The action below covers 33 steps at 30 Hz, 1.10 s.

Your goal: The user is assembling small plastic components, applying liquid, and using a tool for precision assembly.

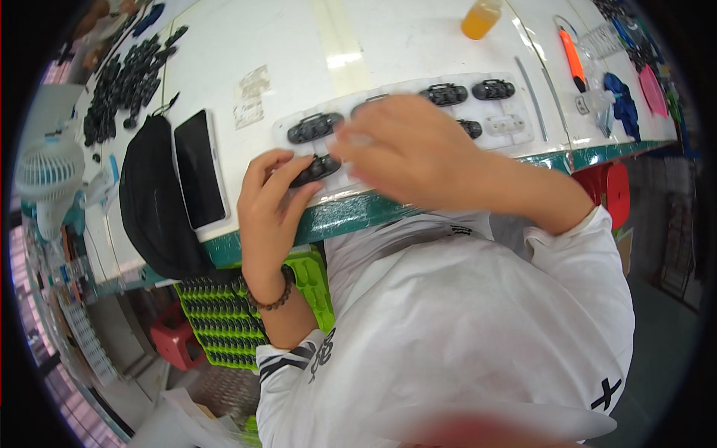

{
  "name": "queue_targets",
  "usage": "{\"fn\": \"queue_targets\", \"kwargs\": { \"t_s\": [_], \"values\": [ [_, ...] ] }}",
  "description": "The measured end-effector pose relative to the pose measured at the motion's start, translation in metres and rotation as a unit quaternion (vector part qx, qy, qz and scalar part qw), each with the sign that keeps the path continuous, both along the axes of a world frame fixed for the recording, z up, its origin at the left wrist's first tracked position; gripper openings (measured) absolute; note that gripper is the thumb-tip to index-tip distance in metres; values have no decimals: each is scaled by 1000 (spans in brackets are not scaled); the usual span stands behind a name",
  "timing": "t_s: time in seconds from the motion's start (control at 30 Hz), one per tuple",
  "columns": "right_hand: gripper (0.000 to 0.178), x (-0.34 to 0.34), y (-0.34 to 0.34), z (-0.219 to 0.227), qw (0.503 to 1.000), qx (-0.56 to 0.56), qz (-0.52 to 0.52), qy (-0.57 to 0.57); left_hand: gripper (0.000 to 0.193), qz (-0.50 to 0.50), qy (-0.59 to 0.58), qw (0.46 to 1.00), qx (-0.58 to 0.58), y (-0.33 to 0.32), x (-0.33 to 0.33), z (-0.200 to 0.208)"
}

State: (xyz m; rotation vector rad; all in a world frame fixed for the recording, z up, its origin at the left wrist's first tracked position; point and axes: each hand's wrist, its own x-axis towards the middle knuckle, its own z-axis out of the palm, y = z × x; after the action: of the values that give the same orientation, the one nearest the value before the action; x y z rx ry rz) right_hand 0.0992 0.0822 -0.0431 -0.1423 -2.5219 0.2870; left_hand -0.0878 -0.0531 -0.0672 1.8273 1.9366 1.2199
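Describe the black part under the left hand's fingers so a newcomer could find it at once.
Start at the white table, then the clear tray at its near edge. The black part lies in the tray's near row at the left end, under the left hand; unlike its neighbours, fingers are on it.

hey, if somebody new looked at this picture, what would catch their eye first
Probably the two hands at the table's near edge: the left hand presses a black part into a clear tray, and the blurred right hand lies across the tray's middle. Next, the phone and black cap to the left, then the orange bottle at the far edge.
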Motion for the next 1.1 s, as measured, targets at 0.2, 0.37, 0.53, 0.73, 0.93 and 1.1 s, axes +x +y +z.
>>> {"fn": "queue_targets", "kwargs": {
  "t_s": [0.2,0.37,0.53,0.73,0.93,1.1],
  "values": [
    [17,91,-19,-13,989,47,1,141,33,-32,-61,997,48,5,-11,3],
    [21,154,-11,-22,951,4,-267,153,32,-35,-38,998,-36,8,-6,6],
    [15,189,-3,-54,901,-80,-350,243,33,-44,132,990,-10,4,9,12],
    [14,173,7,-77,907,-89,-327,250,38,-74,130,983,-107,-1,3,37],
    [13,181,7,-97,857,-127,-389,313,27,28,94,993,63,97,-59,83],
    [13,180,11,-97,836,-162,-407,329,67,234,322,912,-100,203,-195,55]
  ]
}}
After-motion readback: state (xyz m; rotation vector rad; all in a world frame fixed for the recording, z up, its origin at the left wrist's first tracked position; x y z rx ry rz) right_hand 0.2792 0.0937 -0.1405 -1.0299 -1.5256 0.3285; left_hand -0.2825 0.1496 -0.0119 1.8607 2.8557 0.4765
